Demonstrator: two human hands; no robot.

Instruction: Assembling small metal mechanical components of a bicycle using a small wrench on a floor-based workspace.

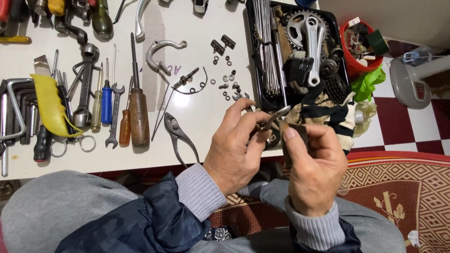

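My left hand (234, 150) grips a curved metal brake arm (276, 115) just past the front edge of the white table (201, 105). My right hand (314, 171) pinches a small brown cloth (294, 133) against that part, thumb pressed on top. Both hands hover above my lap. A matching curved brake arm (159, 54) lies on the table further back, with a thin spring and bolt piece (187, 82) beside it. Small nuts and washers (227, 84) are scattered nearby.
A black tray (340, 51) holds spokes, a crank with chainring and a sprocket. Screwdrivers (138, 110), wrenches, hex keys and pliers (180, 136) line the table's left. A striped rag (328, 115), red tub (358, 44) and patterned rug (403, 197) lie to the right.
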